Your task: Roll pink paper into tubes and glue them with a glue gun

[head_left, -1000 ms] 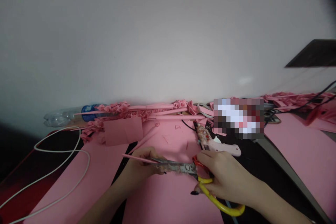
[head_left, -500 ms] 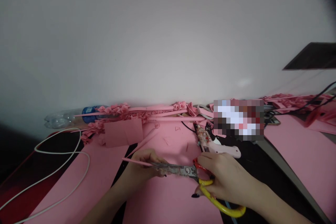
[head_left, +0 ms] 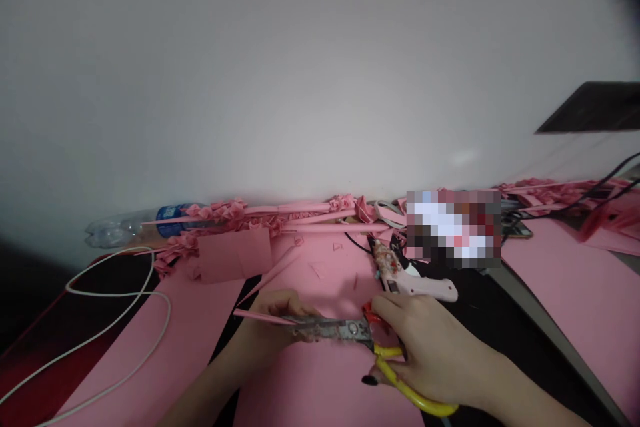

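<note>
Scissors (head_left: 353,329) with grey metal blades, mottled with pale residue, and handles of red and yellow lie nearly level in the right hand (head_left: 425,343), the yellow loop hanging low; the blades point left, close together, though whether they meet is unclear; a thin pink paper stick (head_left: 260,315), straight and slightly tilted, lies across the left hand (head_left: 267,337), its right end at the blade tips.
</note>
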Demonstrator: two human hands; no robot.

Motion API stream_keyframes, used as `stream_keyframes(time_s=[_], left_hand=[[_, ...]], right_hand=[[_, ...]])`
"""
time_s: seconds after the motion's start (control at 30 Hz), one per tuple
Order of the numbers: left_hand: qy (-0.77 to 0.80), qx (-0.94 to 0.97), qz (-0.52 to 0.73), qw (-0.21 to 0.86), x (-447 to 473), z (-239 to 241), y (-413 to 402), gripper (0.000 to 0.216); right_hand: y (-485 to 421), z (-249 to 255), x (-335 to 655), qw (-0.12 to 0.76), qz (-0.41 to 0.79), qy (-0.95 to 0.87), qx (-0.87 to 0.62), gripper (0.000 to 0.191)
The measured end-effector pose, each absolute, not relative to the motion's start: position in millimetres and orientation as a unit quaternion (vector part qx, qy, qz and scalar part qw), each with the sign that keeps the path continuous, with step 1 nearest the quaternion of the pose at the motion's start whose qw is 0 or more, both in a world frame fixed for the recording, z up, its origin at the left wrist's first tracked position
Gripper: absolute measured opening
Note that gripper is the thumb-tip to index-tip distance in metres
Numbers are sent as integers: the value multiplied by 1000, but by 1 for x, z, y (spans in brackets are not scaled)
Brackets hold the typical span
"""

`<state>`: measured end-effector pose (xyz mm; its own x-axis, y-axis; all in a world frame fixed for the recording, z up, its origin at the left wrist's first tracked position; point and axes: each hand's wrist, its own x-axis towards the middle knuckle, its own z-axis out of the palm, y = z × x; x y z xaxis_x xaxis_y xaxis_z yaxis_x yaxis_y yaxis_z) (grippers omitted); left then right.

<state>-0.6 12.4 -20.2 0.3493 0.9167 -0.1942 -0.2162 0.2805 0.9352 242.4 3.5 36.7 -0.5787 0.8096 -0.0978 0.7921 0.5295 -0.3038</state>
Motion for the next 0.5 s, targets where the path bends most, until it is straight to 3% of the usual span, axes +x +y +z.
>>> stream_keyframes(time_s=[0.27, 0.5], left_hand=[[387, 457, 407, 690, -3, -23, 11, 14], [407, 479, 391, 672, -6, -30, 13, 13]], right_hand=[[3, 30, 244, 38, 151, -877, -454, 23], [5, 27, 241, 40, 136, -879, -455, 37]])
